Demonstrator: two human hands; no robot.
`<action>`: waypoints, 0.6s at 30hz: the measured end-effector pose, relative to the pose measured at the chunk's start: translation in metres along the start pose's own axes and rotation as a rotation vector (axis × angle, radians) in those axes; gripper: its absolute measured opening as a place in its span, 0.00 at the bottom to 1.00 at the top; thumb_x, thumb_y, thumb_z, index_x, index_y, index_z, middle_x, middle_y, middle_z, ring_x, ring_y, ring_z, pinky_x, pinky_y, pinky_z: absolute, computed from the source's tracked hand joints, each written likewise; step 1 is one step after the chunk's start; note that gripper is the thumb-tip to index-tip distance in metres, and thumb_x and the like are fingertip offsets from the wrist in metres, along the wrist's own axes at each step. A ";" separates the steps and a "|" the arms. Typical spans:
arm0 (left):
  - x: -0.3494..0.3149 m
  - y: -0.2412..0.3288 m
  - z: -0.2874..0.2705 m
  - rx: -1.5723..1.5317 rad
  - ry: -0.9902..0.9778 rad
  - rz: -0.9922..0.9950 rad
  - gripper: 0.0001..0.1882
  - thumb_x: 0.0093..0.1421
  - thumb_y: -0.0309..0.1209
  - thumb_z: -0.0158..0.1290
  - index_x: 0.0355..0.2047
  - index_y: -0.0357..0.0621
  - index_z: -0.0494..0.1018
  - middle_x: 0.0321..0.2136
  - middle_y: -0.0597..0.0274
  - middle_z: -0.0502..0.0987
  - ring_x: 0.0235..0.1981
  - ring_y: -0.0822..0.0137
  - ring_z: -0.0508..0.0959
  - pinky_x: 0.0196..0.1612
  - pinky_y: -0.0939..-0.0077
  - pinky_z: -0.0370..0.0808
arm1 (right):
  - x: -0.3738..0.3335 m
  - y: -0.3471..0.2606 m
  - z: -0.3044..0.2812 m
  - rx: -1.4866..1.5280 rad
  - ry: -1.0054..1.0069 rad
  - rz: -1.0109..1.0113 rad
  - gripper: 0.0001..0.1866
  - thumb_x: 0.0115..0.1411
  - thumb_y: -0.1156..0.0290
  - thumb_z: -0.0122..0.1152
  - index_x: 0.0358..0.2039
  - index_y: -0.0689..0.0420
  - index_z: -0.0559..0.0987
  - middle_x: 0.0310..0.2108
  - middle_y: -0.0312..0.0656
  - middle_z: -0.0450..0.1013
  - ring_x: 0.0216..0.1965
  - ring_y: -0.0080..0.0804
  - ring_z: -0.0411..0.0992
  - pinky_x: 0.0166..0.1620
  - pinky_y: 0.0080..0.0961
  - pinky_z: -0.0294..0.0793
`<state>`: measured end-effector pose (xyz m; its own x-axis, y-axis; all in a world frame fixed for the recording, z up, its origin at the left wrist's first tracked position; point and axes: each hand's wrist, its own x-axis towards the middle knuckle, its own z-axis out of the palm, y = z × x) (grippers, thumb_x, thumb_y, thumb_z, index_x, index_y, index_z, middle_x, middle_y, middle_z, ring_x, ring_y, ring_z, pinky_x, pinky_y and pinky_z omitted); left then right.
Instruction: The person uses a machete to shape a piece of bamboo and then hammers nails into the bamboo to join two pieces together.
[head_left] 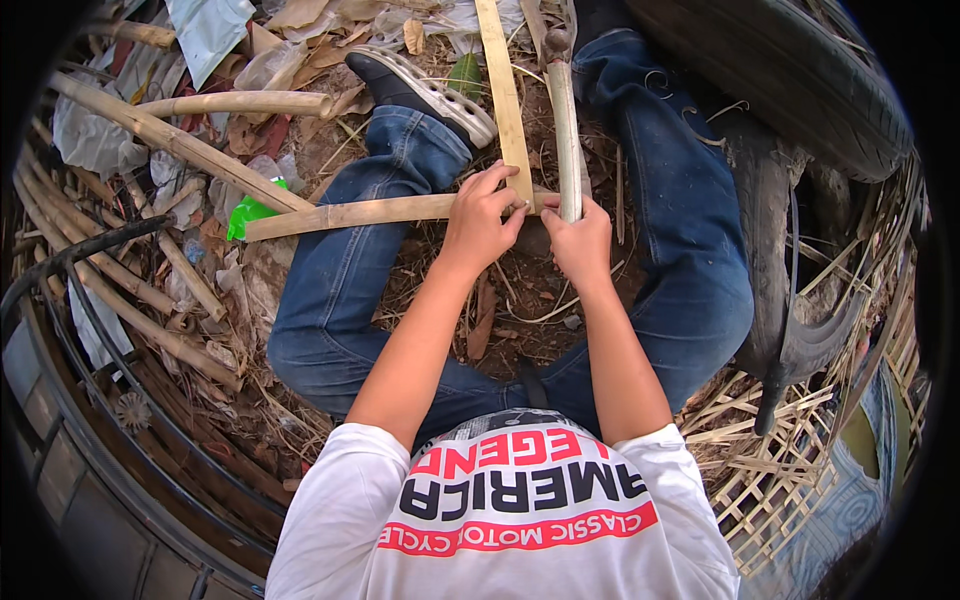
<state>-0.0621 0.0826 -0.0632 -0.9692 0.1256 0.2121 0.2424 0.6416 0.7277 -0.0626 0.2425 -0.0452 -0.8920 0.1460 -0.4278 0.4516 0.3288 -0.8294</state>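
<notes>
Bamboo crosspiece (350, 213) and upright slat (507, 110) meet at upper centre, so I judge the crossing laid out, though I cannot tell whether it is fastened; loose poles (180, 145) at upper left look unused. I have the left hand (485, 215) pinched on the crosspiece, the right hand (582, 238) wrapped round a pale shaft (566, 130), over littered earth (545, 310), a tyre (790, 80) upper right, woven lattice (775, 510) lower right.

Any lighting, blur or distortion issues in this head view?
Head view: soft, even light without hard shadows; left hand, right hand and bamboo strips look reasonably sharp; black vignetting darkens the corners; black metal bars near the left rim look bowed, though how much is the lens is unclear.
</notes>
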 end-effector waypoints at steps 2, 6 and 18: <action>0.000 0.000 0.000 0.003 -0.008 -0.003 0.05 0.47 0.24 0.62 0.22 0.40 0.75 0.47 0.53 0.77 0.53 0.48 0.74 0.55 0.55 0.69 | -0.001 0.009 0.010 0.051 0.003 0.014 0.12 0.50 0.73 0.65 0.35 0.65 0.81 0.29 0.52 0.79 0.32 0.39 0.79 0.39 0.32 0.75; 0.000 -0.003 -0.001 0.028 -0.001 0.003 0.05 0.47 0.24 0.62 0.22 0.39 0.75 0.47 0.53 0.77 0.53 0.48 0.75 0.54 0.56 0.70 | -0.016 0.010 0.015 0.023 0.038 -0.016 0.12 0.50 0.74 0.65 0.35 0.65 0.80 0.26 0.51 0.78 0.29 0.36 0.77 0.37 0.31 0.74; 0.001 0.001 -0.002 0.052 -0.042 -0.018 0.05 0.47 0.23 0.62 0.25 0.39 0.76 0.48 0.54 0.76 0.53 0.47 0.74 0.53 0.56 0.70 | -0.010 -0.001 0.024 0.272 0.115 -0.103 0.12 0.51 0.72 0.71 0.32 0.65 0.79 0.25 0.42 0.78 0.26 0.23 0.72 0.32 0.24 0.73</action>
<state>-0.0625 0.0814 -0.0608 -0.9747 0.1444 0.1705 0.2229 0.6822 0.6964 -0.0533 0.2187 -0.0486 -0.9227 0.2350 -0.3056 0.3332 0.0878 -0.9388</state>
